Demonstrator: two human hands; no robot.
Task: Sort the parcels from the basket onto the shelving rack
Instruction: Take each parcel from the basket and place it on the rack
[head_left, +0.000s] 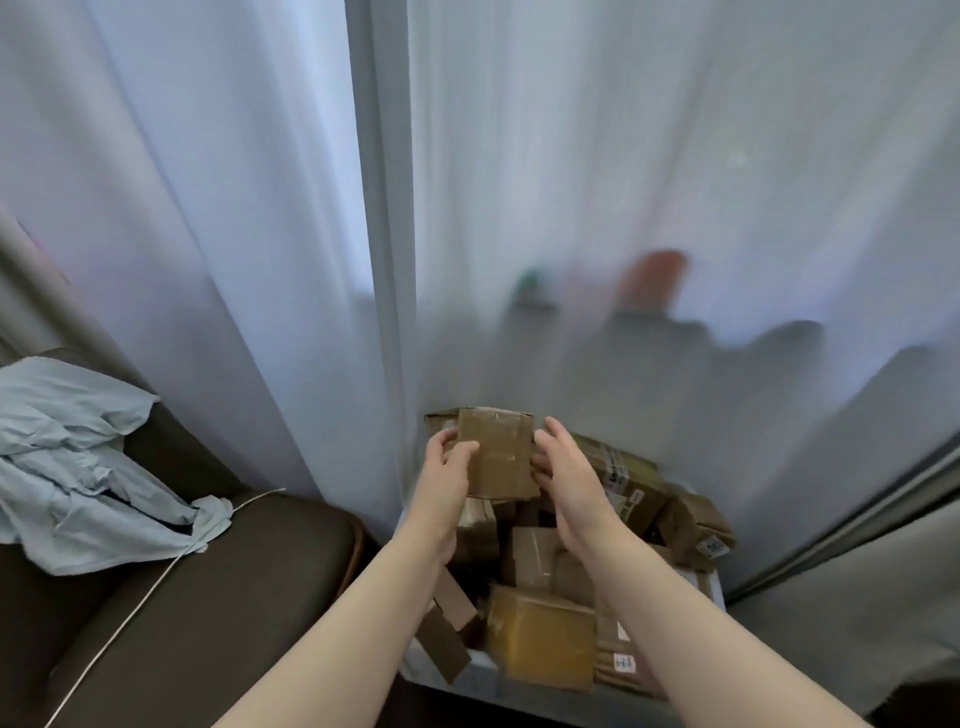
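Between left hand, right hand: parcel

No words can be read, not even on the held box. Just right of the right hand, a box has a label. Farther right, a small box has a second label. By the right arm, a low box has a third label. All too blurry.

Soft daylight through the sheer curtain; edges blurred, warped.
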